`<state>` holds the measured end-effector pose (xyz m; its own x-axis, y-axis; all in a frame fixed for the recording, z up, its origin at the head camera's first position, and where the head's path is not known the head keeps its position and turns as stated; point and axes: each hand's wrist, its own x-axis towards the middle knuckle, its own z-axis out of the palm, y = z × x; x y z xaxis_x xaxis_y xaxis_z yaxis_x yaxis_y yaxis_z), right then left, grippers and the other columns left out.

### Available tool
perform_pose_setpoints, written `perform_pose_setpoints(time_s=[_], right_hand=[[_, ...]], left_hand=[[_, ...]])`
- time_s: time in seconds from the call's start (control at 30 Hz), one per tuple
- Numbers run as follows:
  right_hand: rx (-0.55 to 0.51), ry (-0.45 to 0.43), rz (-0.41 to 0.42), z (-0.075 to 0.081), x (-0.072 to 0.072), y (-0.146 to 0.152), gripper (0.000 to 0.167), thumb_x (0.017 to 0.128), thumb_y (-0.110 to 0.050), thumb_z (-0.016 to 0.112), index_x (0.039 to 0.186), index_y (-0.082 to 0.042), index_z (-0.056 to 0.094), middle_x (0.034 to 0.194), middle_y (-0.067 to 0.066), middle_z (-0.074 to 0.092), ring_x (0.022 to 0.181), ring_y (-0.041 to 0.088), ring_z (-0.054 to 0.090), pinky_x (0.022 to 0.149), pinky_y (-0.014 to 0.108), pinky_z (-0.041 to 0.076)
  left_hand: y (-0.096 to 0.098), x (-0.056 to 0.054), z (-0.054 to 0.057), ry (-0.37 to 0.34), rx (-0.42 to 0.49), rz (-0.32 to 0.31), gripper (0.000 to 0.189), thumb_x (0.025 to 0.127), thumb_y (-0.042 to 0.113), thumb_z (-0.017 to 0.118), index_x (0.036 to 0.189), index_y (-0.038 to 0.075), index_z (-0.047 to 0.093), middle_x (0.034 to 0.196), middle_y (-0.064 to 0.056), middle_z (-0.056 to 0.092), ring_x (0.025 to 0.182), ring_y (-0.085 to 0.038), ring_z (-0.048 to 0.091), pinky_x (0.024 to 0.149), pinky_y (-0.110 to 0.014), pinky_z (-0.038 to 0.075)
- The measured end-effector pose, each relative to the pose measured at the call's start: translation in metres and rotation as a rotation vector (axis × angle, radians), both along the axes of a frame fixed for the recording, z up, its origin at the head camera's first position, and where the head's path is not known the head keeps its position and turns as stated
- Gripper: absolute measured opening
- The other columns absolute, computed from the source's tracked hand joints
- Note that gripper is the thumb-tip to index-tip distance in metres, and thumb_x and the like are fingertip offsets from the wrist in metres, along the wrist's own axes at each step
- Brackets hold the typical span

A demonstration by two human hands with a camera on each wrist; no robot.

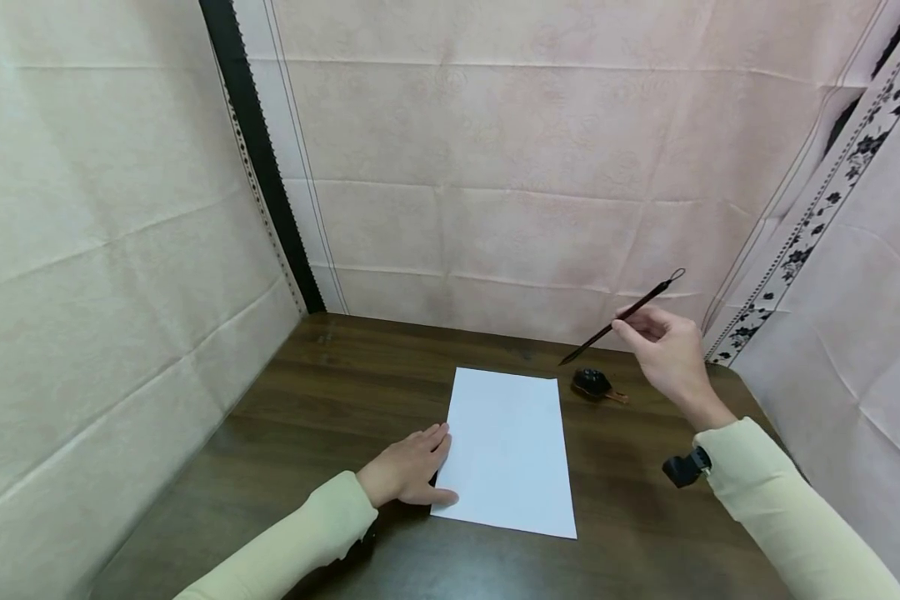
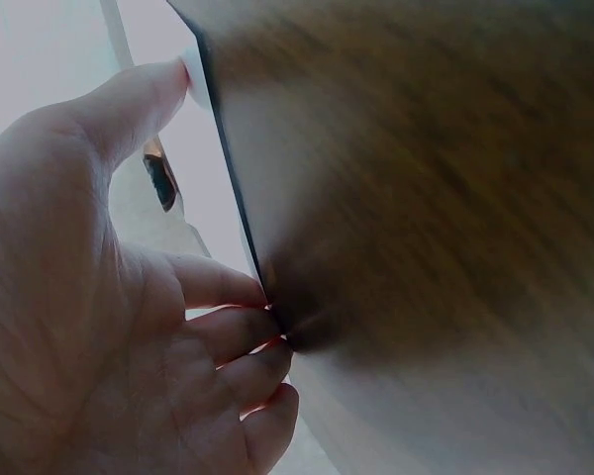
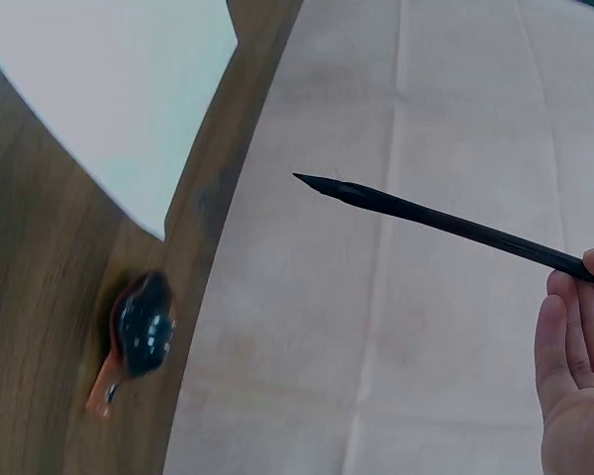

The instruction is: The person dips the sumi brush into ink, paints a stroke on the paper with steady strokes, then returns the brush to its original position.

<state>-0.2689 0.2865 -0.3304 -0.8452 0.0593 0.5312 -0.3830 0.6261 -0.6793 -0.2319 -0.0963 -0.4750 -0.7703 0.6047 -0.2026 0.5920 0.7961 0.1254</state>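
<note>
While the right hand pinches it with fingers and thumb, the brush slants above the table, near the paper: slim, dark, sharp-tipped, looped on top. The left hand, fingers straight and thumb apart, hides part of the paper's edge. The right wrist view crops the brush's upper end; the contents of the dish are unclear.
</note>
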Motion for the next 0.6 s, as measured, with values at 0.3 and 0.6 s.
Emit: perform_pose_setpoints(time_s=[0.3,0.6], right_hand=[[0.001,-0.013,0.152,-0.004,0.004,-0.035,0.021,0.101,-0.024,0.074,0.114,-0.008,0.078,0.108,0.014,0.081,0.088,-0.006,0.071,0.077,0.008,0.055],[0.010,-0.047,0.246,-0.016,0.003,-0.064,0.013,0.100,-0.024,0.075,0.110,-0.015,0.078,0.107,0.007,0.081,0.092,0.006,0.076,0.079,0.012,0.057]], left_hand=[[0.001,-0.002,0.001,0.005,-0.011,0.000,0.096,0.096,0.065,0.065,0.162,0.000,0.038,0.173,-0.016,0.033,0.162,-0.029,0.031,0.131,-0.043,0.031],[0.002,-0.001,0.001,0.001,-0.014,0.003,0.096,0.096,0.064,0.065,0.162,0.000,0.038,0.173,-0.016,0.033,0.162,-0.030,0.031,0.131,-0.044,0.030]])
